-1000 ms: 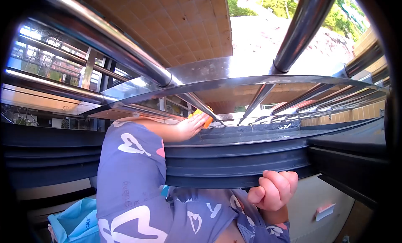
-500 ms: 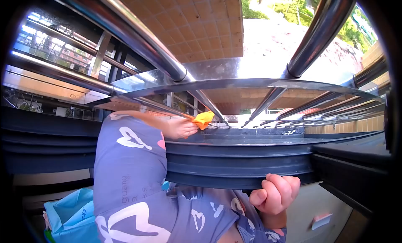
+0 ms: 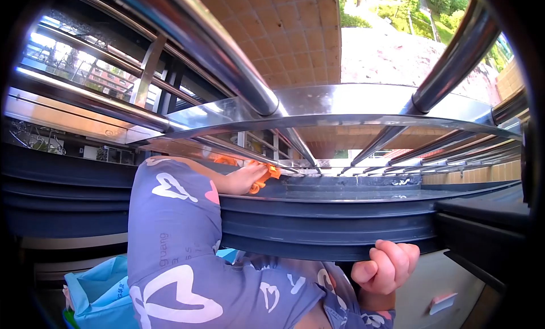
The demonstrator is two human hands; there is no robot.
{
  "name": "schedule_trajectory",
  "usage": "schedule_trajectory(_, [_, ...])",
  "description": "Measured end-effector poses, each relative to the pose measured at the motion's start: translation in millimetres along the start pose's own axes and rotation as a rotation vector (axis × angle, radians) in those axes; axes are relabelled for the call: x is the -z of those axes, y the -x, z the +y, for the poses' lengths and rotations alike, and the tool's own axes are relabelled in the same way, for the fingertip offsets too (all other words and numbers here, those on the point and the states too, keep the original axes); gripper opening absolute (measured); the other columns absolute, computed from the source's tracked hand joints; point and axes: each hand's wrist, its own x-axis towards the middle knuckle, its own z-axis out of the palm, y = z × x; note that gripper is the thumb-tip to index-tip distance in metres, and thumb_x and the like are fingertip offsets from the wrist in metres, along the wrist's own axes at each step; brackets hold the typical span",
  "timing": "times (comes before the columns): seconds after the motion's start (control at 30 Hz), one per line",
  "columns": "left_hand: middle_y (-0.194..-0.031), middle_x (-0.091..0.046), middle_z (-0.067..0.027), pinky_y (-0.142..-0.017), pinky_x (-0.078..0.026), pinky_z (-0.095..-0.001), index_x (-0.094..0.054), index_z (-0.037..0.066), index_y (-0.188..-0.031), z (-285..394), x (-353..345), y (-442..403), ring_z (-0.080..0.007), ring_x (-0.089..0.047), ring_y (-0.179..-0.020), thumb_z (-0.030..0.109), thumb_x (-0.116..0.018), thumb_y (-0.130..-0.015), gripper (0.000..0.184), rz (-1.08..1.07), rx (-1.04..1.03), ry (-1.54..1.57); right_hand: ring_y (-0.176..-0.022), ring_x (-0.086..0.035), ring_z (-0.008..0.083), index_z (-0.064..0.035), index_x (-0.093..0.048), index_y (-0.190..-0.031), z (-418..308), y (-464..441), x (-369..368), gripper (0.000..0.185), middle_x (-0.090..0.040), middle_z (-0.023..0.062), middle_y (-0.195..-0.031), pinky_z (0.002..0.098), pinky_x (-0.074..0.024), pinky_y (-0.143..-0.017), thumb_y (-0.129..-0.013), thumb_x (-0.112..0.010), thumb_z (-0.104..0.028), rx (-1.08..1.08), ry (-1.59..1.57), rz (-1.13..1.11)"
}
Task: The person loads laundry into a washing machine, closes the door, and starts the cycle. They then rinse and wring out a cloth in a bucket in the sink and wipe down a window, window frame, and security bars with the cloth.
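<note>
My left hand (image 3: 248,178) reaches out over the dark window sill frame (image 3: 329,215), its fingers pressed on a crumpled orange cloth (image 3: 273,172). The cloth lies low beside the metal bars, and part of it is hidden under the hand. A grey-purple sleeve with white heart shapes covers the upper arm. In front of the frame's near lower edge, my right hand (image 3: 389,266) is closed in a fist, with its thumb against the curled fingers. Whether anything is inside that fist is hidden.
Shiny metal bars (image 3: 221,51) and a flat crossbar (image 3: 340,102) stand outside the window. A tiled wall (image 3: 289,34) rises beyond them. At the lower left is a light-blue bag (image 3: 102,289). A dark frame piece (image 3: 477,224) borders the right side.
My left hand has shifted slightly left and down, and the orange cloth now lies spread lower beneath it. The whole view has swung a little, moving the bars rightward. My right hand stays closed.
</note>
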Motion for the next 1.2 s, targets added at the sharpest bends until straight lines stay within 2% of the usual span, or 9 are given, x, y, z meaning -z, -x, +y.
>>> schedule_trajectory(0.1, [-0.141, -0.047, -0.0215, -0.111, -0.037, -0.0401, -0.044, 0.002, -0.14, 16, 6, -32, -0.0411, -0.041, -0.134, 0.008, -0.051, -0.091, 0.05, 0.13, 0.386, 0.316, -0.065, -0.052, 0.0234, -0.0052, -0.054, -0.078, -2, -2, 1, 0.02, -0.06, 0.0098, -0.079, 0.0331, -0.0426, -0.057, -0.093, -0.047, -0.018, -0.001, 0.022, -0.031])
schedule_trajectory(0.17, [-0.14, -0.048, -0.0205, -0.111, -0.036, -0.0399, -0.047, 0.002, -0.138, 15, 0, -59, -0.0397, -0.042, -0.134, 0.011, -0.052, -0.091, 0.048, 0.088, 0.481, 0.094, -0.065, -0.052, 0.0236, -0.0048, -0.054, -0.079, -2, -1, 3, 0.02, -0.059, 0.0102, -0.079, 0.0333, -0.0427, -0.057, -0.092, -0.047, -0.017, 0.006, 0.032, -0.045])
schedule_trajectory(0.4, [-0.139, -0.052, -0.0174, -0.111, -0.036, -0.039, -0.055, 0.003, -0.129, 5, 32, -52, -0.0347, -0.045, -0.132, 0.02, -0.054, -0.091, 0.042, -0.282, 0.431, -0.47, -0.064, -0.053, 0.0213, -0.0072, -0.06, -0.077, 5, 7, -5, 0.018, -0.062, 0.007, -0.078, 0.0319, -0.0405, -0.056, -0.087, -0.054, -0.021, -0.006, 0.019, 0.118])
schedule_trajectory(0.63, [-0.138, -0.055, -0.0142, -0.11, -0.036, -0.0382, -0.064, 0.004, -0.12, 19, 104, 20, -0.0297, -0.049, -0.131, 0.029, -0.056, -0.091, 0.04, -0.539, 0.354, -0.895, -0.06, -0.053, 0.0226, -0.0058, -0.06, -0.071, 7, -1, -2, 0.015, -0.062, 0.0082, -0.074, 0.0331, -0.0416, -0.056, -0.083, -0.058, -0.015, 0.005, -0.023, 0.123])
schedule_trajectory(0.77, [-0.138, -0.054, -0.0163, -0.111, -0.035, -0.0381, -0.065, 0.001, -0.119, 58, 148, 69, -0.0288, -0.049, -0.13, 0.029, -0.053, -0.091, 0.041, -0.397, 0.223, -1.076, -0.055, -0.05, 0.0226, -0.0058, -0.058, -0.069, 8, -2, -2, 0.016, -0.059, 0.0082, -0.07, 0.0328, -0.0389, -0.053, -0.082, -0.06, -0.013, 0.013, -0.048, 0.142])
schedule_trajectory(0.93, [-0.126, -0.063, -0.0149, -0.099, -0.042, -0.0383, -0.064, -0.001, -0.117, 90, 189, 120, -0.0252, -0.057, -0.114, 0.031, -0.056, -0.084, 0.047, -0.042, 0.132, -1.456, -0.053, -0.049, 0.0233, -0.0065, -0.054, -0.065, 9, -6, 2, 0.02, -0.057, 0.0073, -0.068, 0.034, -0.0363, -0.051, -0.082, -0.063, -0.012, 0.068, -0.071, 0.088])
schedule_trajectory(0.97, [-0.127, -0.062, -0.0148, -0.103, -0.04, -0.0386, -0.063, -0.002, -0.12, 109, 195, 120, -0.0264, -0.057, -0.116, 0.028, -0.056, -0.084, 0.048, -0.069, 0.314, -1.421, -0.054, -0.049, 0.0234, -0.0065, -0.054, -0.065, 10, -6, 2, 0.019, -0.058, 0.0075, -0.068, 0.034, -0.0364, -0.051, -0.081, -0.064, -0.011, 0.081, -0.07, 0.078])
schedule_trajectory(1.07, [-0.133, -0.058, -0.0162, -0.113, -0.032, -0.0367, -0.056, -0.004, -0.129, 129, 209, 149, -0.0287, -0.051, -0.127, 0.021, -0.052, -0.087, 0.049, -0.005, 0.158, -1.658, -0.055, -0.05, 0.0235, -0.0065, -0.055, -0.065, 9, -4, 5, 0.017, -0.058, 0.0076, -0.068, 0.034, -0.0369, -0.052, -0.079, -0.065, -0.009, 0.114, -0.078, 0.062])
schedule_trajectory(1.2, [-0.136, -0.055, -0.0161, -0.114, -0.032, -0.0372, -0.054, -0.004, -0.129, 160, 198, 171, -0.0275, -0.049, -0.13, 0.015, -0.051, -0.087, 0.047, 0.066, 0.229, -1.535, -0.054, -0.05, 0.0231, -0.0066, -0.055, -0.065, 11, -5, 6, 0.017, -0.058, 0.0075, -0.068, 0.0342, -0.0364, -0.052, -0.077, -0.066, -0.009, 0.131, -0.087, 0.056])
